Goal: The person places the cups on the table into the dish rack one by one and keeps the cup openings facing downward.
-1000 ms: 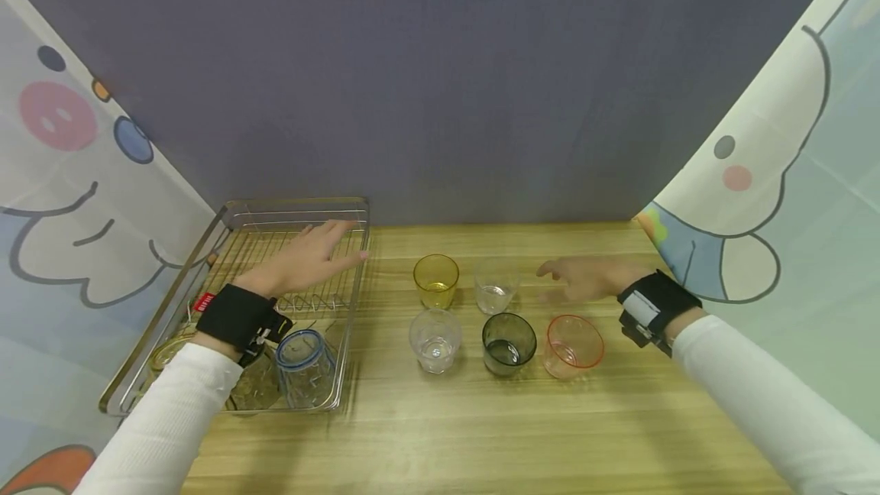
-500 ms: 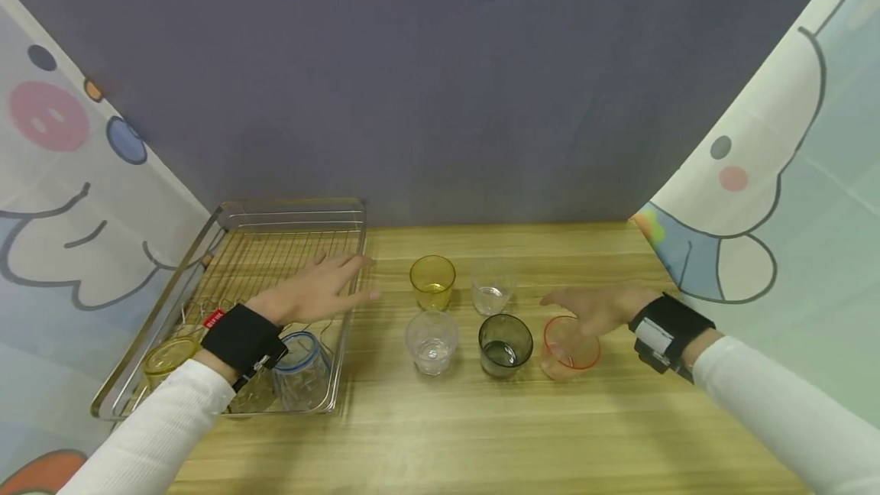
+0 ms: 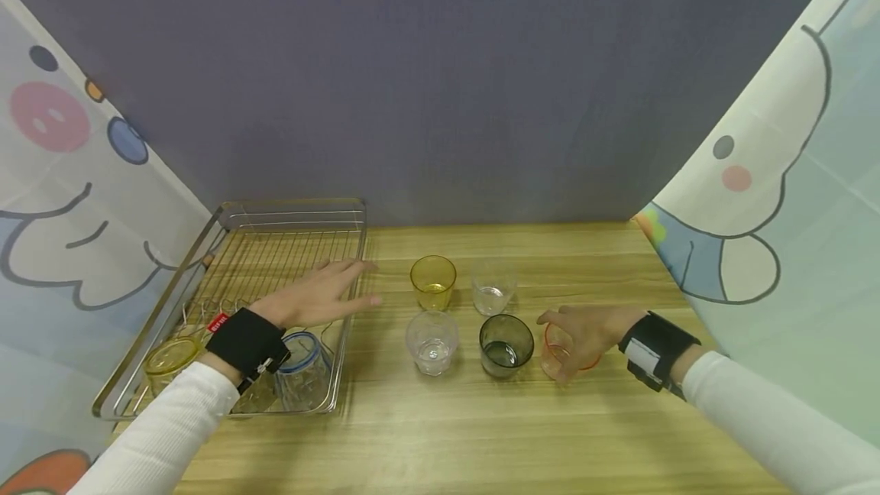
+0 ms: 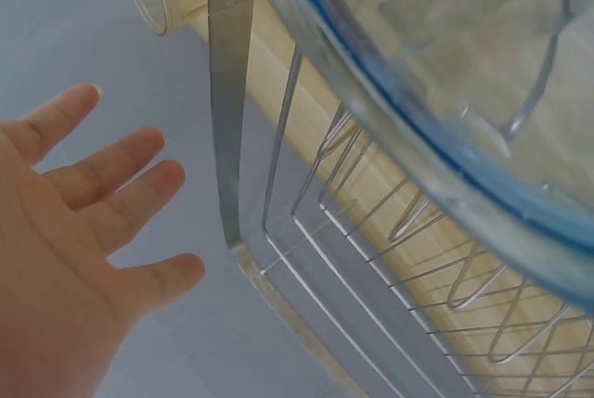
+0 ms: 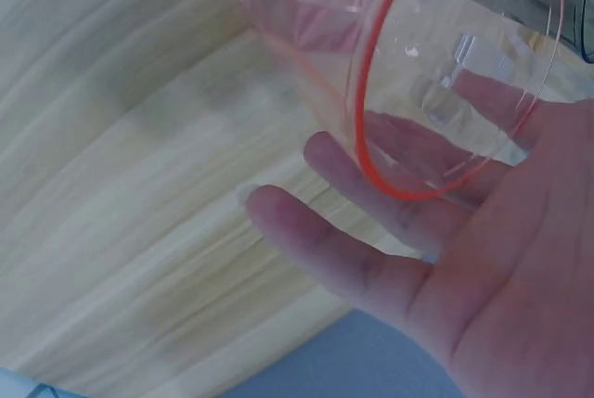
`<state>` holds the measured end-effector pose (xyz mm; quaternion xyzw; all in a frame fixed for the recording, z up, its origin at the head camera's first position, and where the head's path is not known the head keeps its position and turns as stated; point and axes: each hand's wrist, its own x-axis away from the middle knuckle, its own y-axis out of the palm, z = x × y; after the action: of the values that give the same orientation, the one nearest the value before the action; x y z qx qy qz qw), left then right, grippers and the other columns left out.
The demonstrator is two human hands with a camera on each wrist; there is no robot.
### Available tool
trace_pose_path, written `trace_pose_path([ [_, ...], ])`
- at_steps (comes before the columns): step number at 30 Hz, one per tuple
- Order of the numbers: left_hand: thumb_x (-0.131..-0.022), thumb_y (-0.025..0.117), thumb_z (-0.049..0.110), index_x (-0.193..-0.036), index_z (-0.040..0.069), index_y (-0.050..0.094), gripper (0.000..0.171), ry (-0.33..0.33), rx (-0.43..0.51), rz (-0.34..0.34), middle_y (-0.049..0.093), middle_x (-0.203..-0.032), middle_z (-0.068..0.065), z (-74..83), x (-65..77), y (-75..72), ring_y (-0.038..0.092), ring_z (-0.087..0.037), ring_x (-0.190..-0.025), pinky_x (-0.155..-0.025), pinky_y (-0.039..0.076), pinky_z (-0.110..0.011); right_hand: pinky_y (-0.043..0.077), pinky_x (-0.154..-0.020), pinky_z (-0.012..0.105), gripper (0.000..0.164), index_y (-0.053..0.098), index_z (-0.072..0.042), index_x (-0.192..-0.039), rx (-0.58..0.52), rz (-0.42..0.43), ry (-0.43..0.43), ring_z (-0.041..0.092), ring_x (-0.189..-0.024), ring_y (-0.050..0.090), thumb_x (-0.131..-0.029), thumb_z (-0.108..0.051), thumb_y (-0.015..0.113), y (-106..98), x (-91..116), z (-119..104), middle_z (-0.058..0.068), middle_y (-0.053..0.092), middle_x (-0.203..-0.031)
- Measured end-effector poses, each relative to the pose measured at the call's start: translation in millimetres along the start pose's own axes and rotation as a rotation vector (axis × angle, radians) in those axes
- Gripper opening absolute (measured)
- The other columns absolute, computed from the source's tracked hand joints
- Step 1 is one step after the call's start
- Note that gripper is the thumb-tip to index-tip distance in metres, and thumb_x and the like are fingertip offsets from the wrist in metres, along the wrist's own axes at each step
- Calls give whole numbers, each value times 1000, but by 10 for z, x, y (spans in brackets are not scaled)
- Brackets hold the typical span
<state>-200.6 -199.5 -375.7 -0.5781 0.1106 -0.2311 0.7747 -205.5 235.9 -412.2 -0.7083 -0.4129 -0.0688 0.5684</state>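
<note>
My right hand (image 3: 587, 328) is spread over the pink glass with the red rim (image 3: 554, 361), hiding part of it in the head view. Its fingers reach along the far side in the right wrist view, not curled round the red rim (image 5: 369, 129); whether they touch the glass I cannot tell. My left hand (image 3: 312, 296) hovers over the right side of the wire dish rack (image 3: 334, 396), fingers spread and holding nothing. Near the left wrist, a blue-rimmed glass (image 3: 302, 380) stands in the rack; its blue rim (image 4: 436, 152) looms close in the left wrist view.
Upright on the wooden table stand a yellow glass (image 3: 433, 285), two clear glasses, one behind (image 3: 493, 292) and one in front (image 3: 431, 346), and a dark grey glass (image 3: 505, 350). A yellow-rimmed glass (image 3: 168, 361) sits in the rack's left front. A grey panel (image 3: 440, 82) rises behind.
My right hand has come down and toward me, from beside the rear clear glass to over the pink glass. My left hand has shifted slightly right and nearer, staying above the rack.
</note>
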Motion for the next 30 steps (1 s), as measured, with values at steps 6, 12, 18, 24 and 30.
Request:
trace_pose_path([
  [6,-99,47,56,-149,9,40,69,3,63,-13,43,-153,-18,-33,-22,-12,40,-42,-141,-116,20,-69,49,-76,41,76,47,-13,-132,29,30,-17,22,-88,53,-67,-29,83,59,-34,8,9,50,-112],
  [12,-101,41,55,-149,7,39,68,-17,57,-18,42,-153,-20,-46,-62,-45,37,-43,-142,-117,18,-69,45,-71,34,61,49,-16,-118,35,64,-38,20,-86,50,-67,-22,80,89,-48,27,6,47,-103],
  [18,-103,38,54,-151,8,37,66,-15,93,34,39,-155,-21,-76,-96,-78,37,-43,-143,-117,25,-65,45,-70,33,61,47,-18,-113,43,79,-52,20,-88,48,-61,-15,79,96,-51,26,4,46,-102],
  [24,-105,35,51,-152,6,33,65,-27,205,48,33,-158,-22,-144,-117,-184,35,-44,-143,-116,28,-64,43,-68,31,59,47,-18,-110,28,88,-74,20,-86,47,-60,-12,78,99,-62,42,7,46,-102],
  [30,-106,34,49,-153,4,30,66,-38,223,88,32,-158,-22,-191,-94,-368,31,-44,-145,-116,28,-63,44,-69,30,60,50,-18,-110,-9,82,-73,19,-86,48,-60,-14,81,80,-38,28,9,48,-104],
])
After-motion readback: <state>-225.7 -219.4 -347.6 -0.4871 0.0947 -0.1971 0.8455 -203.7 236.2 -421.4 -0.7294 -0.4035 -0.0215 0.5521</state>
